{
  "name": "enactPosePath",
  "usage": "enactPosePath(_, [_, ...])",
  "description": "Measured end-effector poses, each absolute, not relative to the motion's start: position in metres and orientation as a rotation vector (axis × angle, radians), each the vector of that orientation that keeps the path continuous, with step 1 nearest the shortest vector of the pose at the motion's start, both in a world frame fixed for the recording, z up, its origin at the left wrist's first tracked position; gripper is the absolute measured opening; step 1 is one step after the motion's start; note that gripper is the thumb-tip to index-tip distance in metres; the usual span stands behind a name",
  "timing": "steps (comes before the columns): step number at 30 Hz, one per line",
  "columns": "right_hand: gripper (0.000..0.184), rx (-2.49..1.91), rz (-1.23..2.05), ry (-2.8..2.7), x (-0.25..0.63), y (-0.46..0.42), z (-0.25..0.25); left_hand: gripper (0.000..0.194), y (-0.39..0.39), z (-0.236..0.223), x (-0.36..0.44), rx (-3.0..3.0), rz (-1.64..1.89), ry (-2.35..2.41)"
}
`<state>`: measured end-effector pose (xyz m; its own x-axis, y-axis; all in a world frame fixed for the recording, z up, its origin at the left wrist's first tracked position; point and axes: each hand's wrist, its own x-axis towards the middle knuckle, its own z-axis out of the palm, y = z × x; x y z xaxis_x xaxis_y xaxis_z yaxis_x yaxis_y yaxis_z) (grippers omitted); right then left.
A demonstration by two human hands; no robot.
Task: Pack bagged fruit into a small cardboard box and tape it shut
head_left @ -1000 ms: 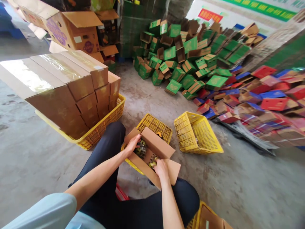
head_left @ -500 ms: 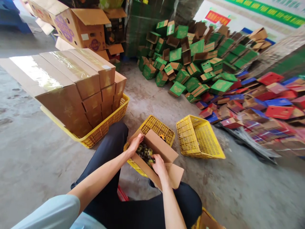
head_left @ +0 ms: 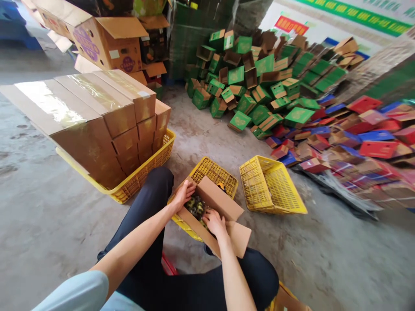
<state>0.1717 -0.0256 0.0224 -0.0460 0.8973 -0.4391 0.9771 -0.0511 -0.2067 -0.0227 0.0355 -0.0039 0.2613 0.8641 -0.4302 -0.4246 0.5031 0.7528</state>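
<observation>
An open brown cardboard box [head_left: 223, 203] rests over my knees on a yellow plastic crate [head_left: 214, 172]. Dark green-yellow fruit [head_left: 195, 206] lies inside the box. My left hand [head_left: 182, 195] grips the box's left end flap. My right hand [head_left: 214, 222] presses down on the fruit near the box's near side, fingers curled over it. A loose flap [head_left: 241, 237] sticks out toward my right knee.
A yellow crate [head_left: 139, 177] stacked with sealed brown cartons [head_left: 97, 112] stands at my left. An empty tilted yellow crate [head_left: 269, 185] lies to the right. Piles of green boxes [head_left: 253, 77] and red and blue boxes [head_left: 356, 138] cover the floor beyond. Another yellow crate [head_left: 285, 298] sits by my right leg.
My right hand has moved left along the box, deeper onto the fruit. My left hand stays on the left flap. The view has shifted slightly.
</observation>
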Motion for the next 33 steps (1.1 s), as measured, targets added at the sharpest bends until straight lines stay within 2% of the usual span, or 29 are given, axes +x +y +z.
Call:
enactPosePath(1, [0.022,2.051,-0.711,2.031,0.185,-0.036,0.027,0.083,0.037,-0.006,-0.022,0.55,0.935,0.939])
enactPosePath(4, [0.029,2.125,-0.679,2.018,0.201,-0.05,0.035,0.081,0.037,-0.01,-0.018,0.557,0.918,0.93])
enactPosePath(9, [0.044,2.18,-0.8,2.089,0.145,-0.005,0.013,0.078,0.031,-0.011,-0.015,0.631,0.895,0.931])
enactPosePath(13, [0.037,2.131,-1.009,2.097,0.109,0.021,-0.002,0.086,0.028,-0.012,-0.016,0.691,0.915,0.94])
enactPosePath(16, [0.041,2.157,-1.061,2.119,0.122,0.007,-0.002,0.086,0.028,-0.014,-0.017,0.749,0.95,0.944])
enactPosePath(20, [0.051,2.231,-1.067,2.049,0.173,-0.028,0.009,0.073,0.027,-0.014,-0.017,0.91,0.942,0.969])
enactPosePath(24, [0.036,2.199,-1.18,2.075,0.209,-0.047,0.019,0.058,0.025,-0.012,-0.016,1.113,0.88,1.031])
enactPosePath(28, [0.042,2.263,-1.134,2.102,0.211,-0.053,0.016,0.05,0.027,-0.018,-0.013,1.319,0.746,1.135])
enactPosePath(33, [0.033,2.314,-1.044,2.054,0.195,-0.053,0.002,0.039,0.034,-0.03,-0.001,1.594,0.428,1.243])
